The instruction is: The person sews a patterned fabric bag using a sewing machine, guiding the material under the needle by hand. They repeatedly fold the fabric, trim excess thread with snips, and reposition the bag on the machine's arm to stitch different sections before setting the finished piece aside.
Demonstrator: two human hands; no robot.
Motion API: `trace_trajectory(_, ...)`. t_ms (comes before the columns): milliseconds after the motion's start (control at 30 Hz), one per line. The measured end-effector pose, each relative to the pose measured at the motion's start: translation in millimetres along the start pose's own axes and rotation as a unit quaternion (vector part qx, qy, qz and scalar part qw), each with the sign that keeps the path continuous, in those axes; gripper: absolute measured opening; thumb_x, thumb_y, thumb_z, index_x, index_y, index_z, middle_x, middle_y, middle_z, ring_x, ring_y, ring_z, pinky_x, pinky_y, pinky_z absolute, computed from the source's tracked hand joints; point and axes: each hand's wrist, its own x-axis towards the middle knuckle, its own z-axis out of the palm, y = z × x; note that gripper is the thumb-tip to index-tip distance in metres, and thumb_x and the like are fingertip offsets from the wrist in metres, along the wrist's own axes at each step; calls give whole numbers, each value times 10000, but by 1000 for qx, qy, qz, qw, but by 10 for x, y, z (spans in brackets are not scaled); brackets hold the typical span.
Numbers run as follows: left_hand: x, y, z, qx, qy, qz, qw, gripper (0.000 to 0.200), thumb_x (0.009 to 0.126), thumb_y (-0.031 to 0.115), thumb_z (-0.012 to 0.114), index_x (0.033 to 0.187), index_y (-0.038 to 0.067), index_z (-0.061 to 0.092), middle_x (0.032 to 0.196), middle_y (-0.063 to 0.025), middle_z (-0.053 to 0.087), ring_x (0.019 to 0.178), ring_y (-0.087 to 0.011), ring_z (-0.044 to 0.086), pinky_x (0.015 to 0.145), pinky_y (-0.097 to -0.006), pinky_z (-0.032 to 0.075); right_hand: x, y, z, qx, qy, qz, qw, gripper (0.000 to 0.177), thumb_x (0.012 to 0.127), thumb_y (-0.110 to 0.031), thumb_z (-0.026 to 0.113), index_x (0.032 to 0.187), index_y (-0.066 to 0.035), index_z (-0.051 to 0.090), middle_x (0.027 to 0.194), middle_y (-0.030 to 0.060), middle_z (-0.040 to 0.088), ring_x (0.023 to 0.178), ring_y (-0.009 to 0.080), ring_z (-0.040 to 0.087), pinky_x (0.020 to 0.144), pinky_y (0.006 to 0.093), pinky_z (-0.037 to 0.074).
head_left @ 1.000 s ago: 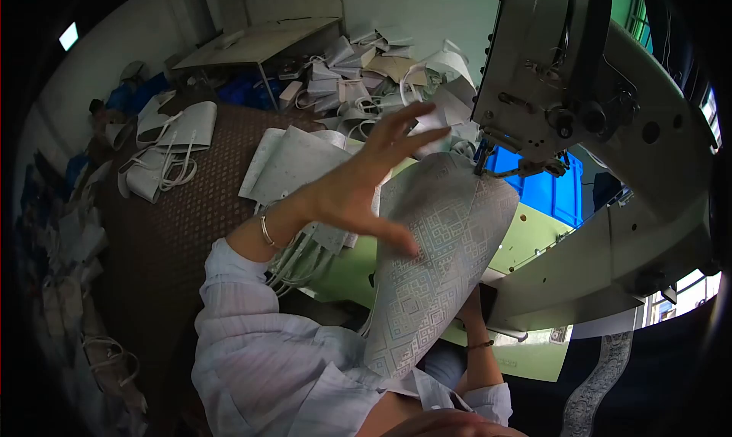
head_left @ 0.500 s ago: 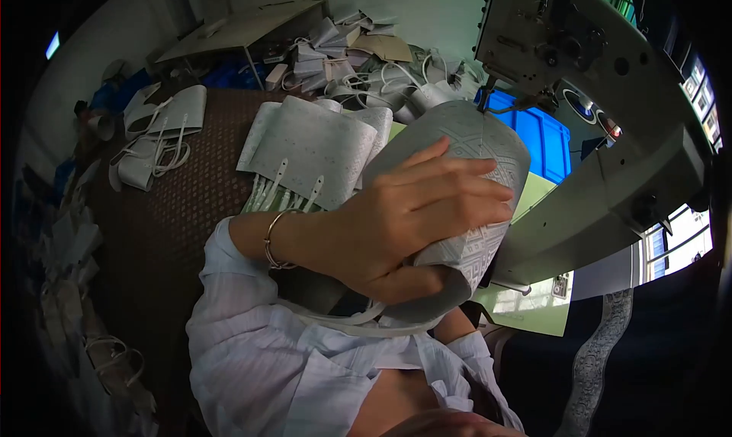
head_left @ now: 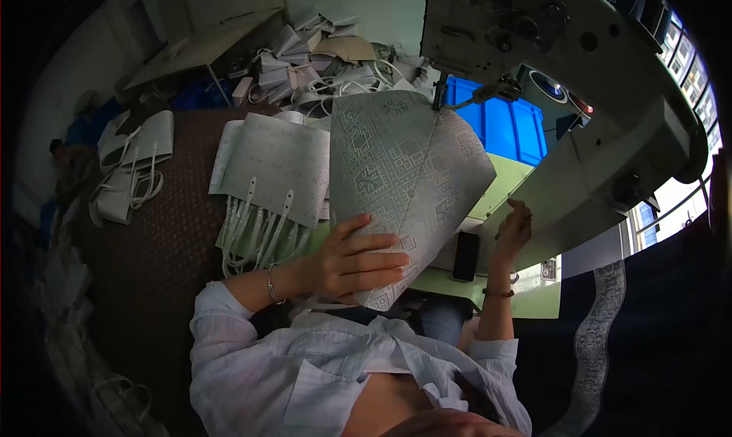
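A silvery patterned piece (head_left: pixel 412 170) with a seam down its middle lies under the needle area of a sewing machine (head_left: pixel 534 48). My left hand (head_left: pixel 362 260) rests on its lower left edge, fingers spread over the surface and thumb hidden. To the right, my right hand (head_left: pixel 515 231) is raised beside the machine's body, its fingers curled near the machine; whether anything is between them is too small to tell. A black phone (head_left: pixel 466 256) lies between the piece and my right hand. Left of the piece sit stacked silvery bag panels (head_left: pixel 274 162) with white straps hanging down.
More strapped bag parts (head_left: pixel 141 159) lie on the brown patterned surface (head_left: pixel 194 239) at left. Behind is a heap of silvery pieces (head_left: pixel 320 63). A blue crate (head_left: pixel 499 120) stands behind the machine. A patterned strip (head_left: pixel 595 345) hangs at lower right.
The patterned piece has turned and flattened, showing its seam. My left hand has moved left and down to its lower edge. My right hand has come into view beside the machine, and the phone is uncovered.
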Motion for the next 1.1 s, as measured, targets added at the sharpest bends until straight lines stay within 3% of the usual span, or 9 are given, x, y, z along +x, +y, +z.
trace_trajectory(67, 16, 25, 5, -20, 30, -9, 999, 327, 968, 364, 477, 1151, 124, 603, 1233, -49, 612, 1210, -240, 534, 1125, -506, 237, -873, -449, 40, 52, -81, -175, 980, 380, 842, -367, 679, 1002, -24, 647, 730, -10, 429, 640, 90, 391, 544, 250, 305)
trace_trajectory(100, 50, 73, -25, -37, 34, -30, 998, 327, 974, 369, 466, 1149, 128, 602, 1233, -48, 612, 1217, -249, 525, 1126, -508, 230, -1089, -554, -54, -27, -196, -290, 936, 481, 714, -357, 804, 1027, -37, 628, 830, 39, 452, 700, 132, 424, 569, 263, 344)
trace_trajectory(167, 100, 129, -55, -62, 32, -57, 996, 328, 980, 374, 454, 1147, 133, 602, 1232, -47, 611, 1225, -257, 517, 1128, -510, 223, -1512, -914, 192, -35, -213, -400, 891, 549, 634, -298, 865, 1067, -76, 611, 925, 82, 446, 730, 169, 449, 593, 263, 383)
trace_trajectory(300, 78, 116, -49, -82, 43, -68, 993, 361, 985, 402, 431, 1152, 129, 597, 1254, -56, 599, 1244, -276, 497, 1126, -519, 217, -1744, -761, 348, -97, -157, -432, 883, 531, 635, -215, 863, 1095, -134, 609, 997, 94, 434, 701, 174, 467, 582, 268, 410)
trace_trajectory(367, 10, 92, -73, -87, 31, -66, 994, 379, 986, 416, 423, 1164, 127, 590, 1267, -62, 590, 1251, -278, 491, 1123, -524, 220, -1752, -756, 374, -41, -161, -470, 867, 415, 688, -158, 806, 1064, -180, 632, 984, 82, 440, 651, 174, 470, 552, 265, 405)
trace_trajectory(467, -109, 58, -63, -125, 54, -93, 986, 317, 964, 389, 495, 1206, 200, 573, 1322, -59, 542, 1269, -275, 471, 1120, -537, 232, -1655, -902, 235, 2, -222, -472, 853, 361, 710, -81, 749, 1043, -193, 665, 942, 51, 448, 593, 153, 454, 513, 265, 382)
trace_trajectory(533, -165, 12, -39, -79, 59, -6, 995, 332, 917, 346, 598, 1244, 309, 549, 1364, -33, 490, 1275, -261, 460, 1107, -547, 281, -1593, -983, 137, 4, -238, -468, 851, 361, 707, -73, 739, 1039, -202, 679, 910, 38, 448, 582, 147, 449, 506, 261, 375)
trace_trajectory(633, -150, 50, -158, -90, 36, 19, 995, 410, 860, 299, 679, 1240, 380, 547, 1376, 6, 465, 1274, -241, 457, 1092, -540, 332, -1544, -1029, 31, -7, -268, -464, 844, 377, 703, -62, 728, 1043, -222, 696, 861, 19, 449, 574, 135, 442, 501, 254, 368)
trace_trajectory(1100, -90, -63, -239, -90, 22, 55, 994, 331, 847, 226, 688, 1160, 296, 609, 1252, 49, 569, 1171, -194, 551, 1027, -484, 427, -1409, -1130, -97, -38, -287, -442, 849, 441, 672, -51, 762, 1059, -251, 696, 903, -8, 472, 622, 119, 446, 515, 235, 373)
